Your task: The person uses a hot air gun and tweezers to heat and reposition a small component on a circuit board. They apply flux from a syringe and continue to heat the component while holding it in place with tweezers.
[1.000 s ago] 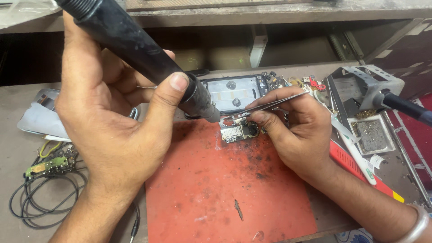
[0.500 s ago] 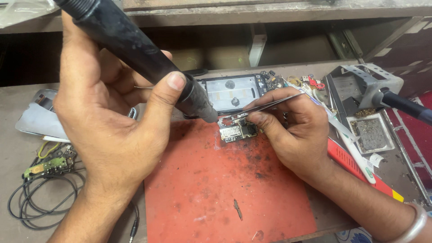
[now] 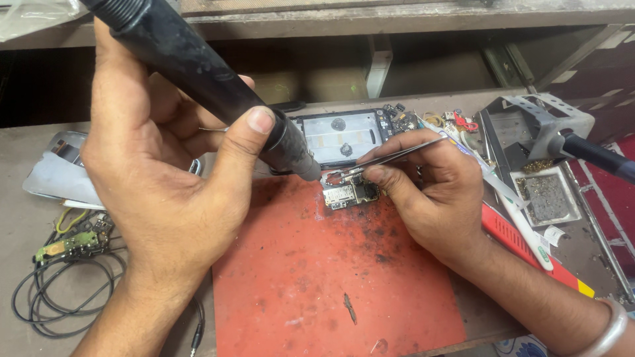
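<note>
Head view: the left hand is wrapped tight around a thick black hot-air wand, thumb pressed along its barrel so the nozzle slants down toward the four o'clock side and ends just above a small circuit board. The board lies at the twelve o'clock edge of a scorched red mat, likely so the heat stays off the bench. The right hand comes in from four o'clock, fingers pinched closed on slim tweezers whose tips reach the board beside the nozzle, seemingly to steady it. An opened phone body sits just beyond the board at twelve o'clock. A soldering-iron stand is at two o'clock, coiled black wires at eight o'clock.
</note>
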